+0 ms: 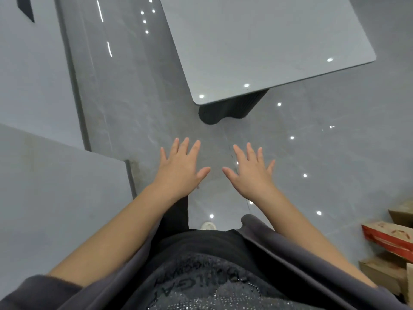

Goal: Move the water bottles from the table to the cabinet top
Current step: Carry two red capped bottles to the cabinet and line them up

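Water bottles are not in sight. Left hand [181, 168] and right hand [250, 173] are spread wide, holding nothing. The table [268, 41] is ahead of both hands; best step closer first.

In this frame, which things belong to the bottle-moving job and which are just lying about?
Job: table; grey surface at left, possibly the cabinet top; left hand and right hand, both open, empty. No bottles in view.
Lying about: red box; cardboard boxes.

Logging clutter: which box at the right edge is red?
The middle box, red-sided with a pale top; the upper box and lower box are plain brown.
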Demonstrator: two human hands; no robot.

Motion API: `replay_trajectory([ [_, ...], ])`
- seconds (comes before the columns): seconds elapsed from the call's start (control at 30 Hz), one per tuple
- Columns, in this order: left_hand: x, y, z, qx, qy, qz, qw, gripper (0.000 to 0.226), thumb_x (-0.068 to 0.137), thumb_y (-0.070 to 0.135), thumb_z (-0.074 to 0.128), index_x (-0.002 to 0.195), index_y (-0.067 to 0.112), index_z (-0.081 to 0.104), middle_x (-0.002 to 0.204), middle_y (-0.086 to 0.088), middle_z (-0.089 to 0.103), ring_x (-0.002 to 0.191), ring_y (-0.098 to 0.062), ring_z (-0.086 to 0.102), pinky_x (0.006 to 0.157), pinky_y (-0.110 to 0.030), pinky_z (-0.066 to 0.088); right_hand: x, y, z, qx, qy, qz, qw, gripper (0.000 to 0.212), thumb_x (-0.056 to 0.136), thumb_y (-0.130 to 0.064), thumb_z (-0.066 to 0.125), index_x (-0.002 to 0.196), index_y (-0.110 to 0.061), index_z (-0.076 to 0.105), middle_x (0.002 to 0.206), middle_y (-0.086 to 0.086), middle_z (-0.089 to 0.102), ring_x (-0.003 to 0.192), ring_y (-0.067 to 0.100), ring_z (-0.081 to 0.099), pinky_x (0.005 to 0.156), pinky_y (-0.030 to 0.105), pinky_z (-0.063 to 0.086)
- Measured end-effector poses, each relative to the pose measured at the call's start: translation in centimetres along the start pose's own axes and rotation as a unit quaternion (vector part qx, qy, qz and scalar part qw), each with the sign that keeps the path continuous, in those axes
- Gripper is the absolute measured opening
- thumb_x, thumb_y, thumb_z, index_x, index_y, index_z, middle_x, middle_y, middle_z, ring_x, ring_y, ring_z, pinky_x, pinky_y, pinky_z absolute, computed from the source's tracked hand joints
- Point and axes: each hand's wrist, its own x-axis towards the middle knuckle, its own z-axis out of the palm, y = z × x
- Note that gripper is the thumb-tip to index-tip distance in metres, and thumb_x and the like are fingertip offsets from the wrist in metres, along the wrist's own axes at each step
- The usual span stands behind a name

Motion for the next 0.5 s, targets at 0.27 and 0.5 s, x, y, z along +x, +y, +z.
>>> replay_trajectory([
  [0.27, 9.6, -5.6, -11.9, 0.069, -0.01, 0.049, 0.996, 0.076, 0.097, 0.058, 0.036, 0.157, 0.023, 0.003, 0.164, -0.008, 0.002, 0.151, -0.028, -0.006, 0.119, -0.056, 0.002, 9.8, -8.6, -8.0, 0.045, 0.022, 0.017, 0.999, 0.072, 0.099, -0.056, 0.039, 0.158, -0.03, 0.006, 0.167, 0.004, -0.006, 0.152, 0.032, -0.011, 0.116, 0.064, -0.004],
  [0.5, 16.5, -9.9, -18.7, 0.058, 0.002, 0.034, 0.998, 0.076, 0.097, 0.057, 0.036, 0.156, 0.021, 0.005, 0.164, -0.01, 0.004, 0.151, -0.03, -0.004, 0.119, -0.058, 0.004, 17.6, -14.6, -12.3, 0.06, 0.026, 0.017, 0.998, 0.07, 0.1, -0.053, 0.037, 0.158, -0.03, 0.006, 0.167, 0.005, -0.005, 0.152, 0.033, -0.01, 0.116, 0.065, -0.003],
])
